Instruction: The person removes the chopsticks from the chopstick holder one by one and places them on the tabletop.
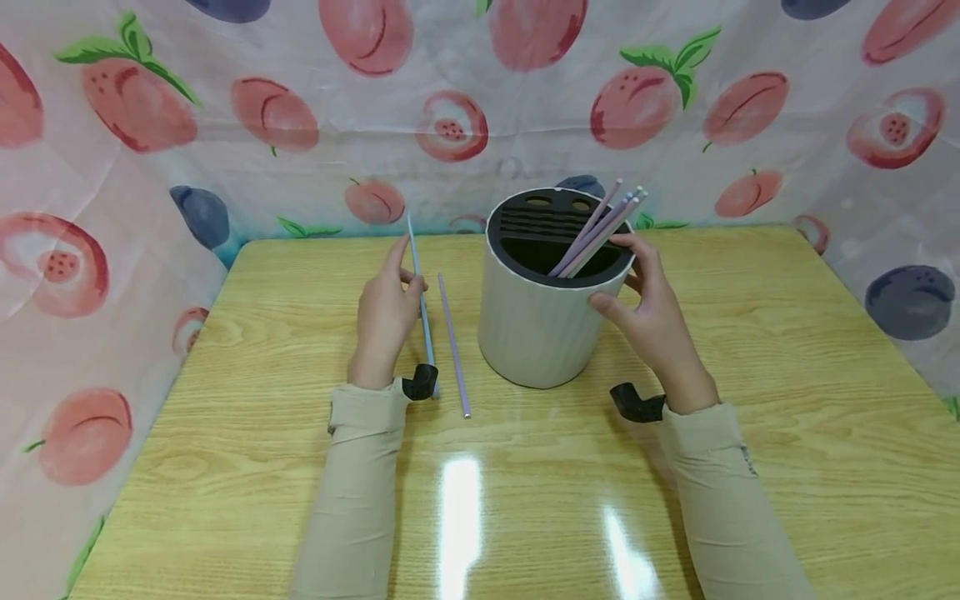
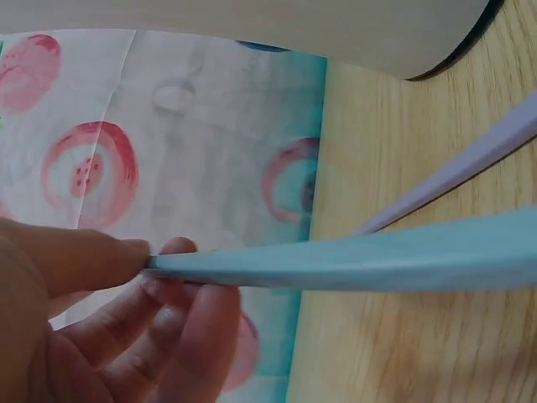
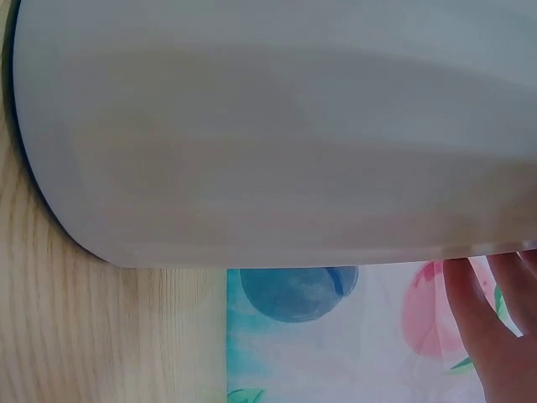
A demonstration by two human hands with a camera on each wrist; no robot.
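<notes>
My left hand [image 1: 386, 312] pinches a light blue chopstick [image 1: 427, 329] between thumb and fingers. In the left wrist view that chopstick [image 2: 352, 262] runs from the fingertips to the right edge. Just right of it, a purple chopstick [image 1: 453, 346] lies on the table. A white utensil holder [image 1: 536, 333] with a dark slotted top stands upright. Several pastel chopsticks [image 1: 600, 233] lean to the right in its large front opening. My right hand [image 1: 652, 321] grips the holder's right side near the rim, thumb in front; in the right wrist view its fingers touch the wall [image 3: 277, 168].
The wooden table [image 1: 225, 400] ends at the back against a hanging cloth [image 1: 525, 125] printed with fruit. The cloth also encloses the left and right sides. A black wrist mount [image 1: 420, 382] sits at the left cuff and another black mount [image 1: 637, 404] at the right.
</notes>
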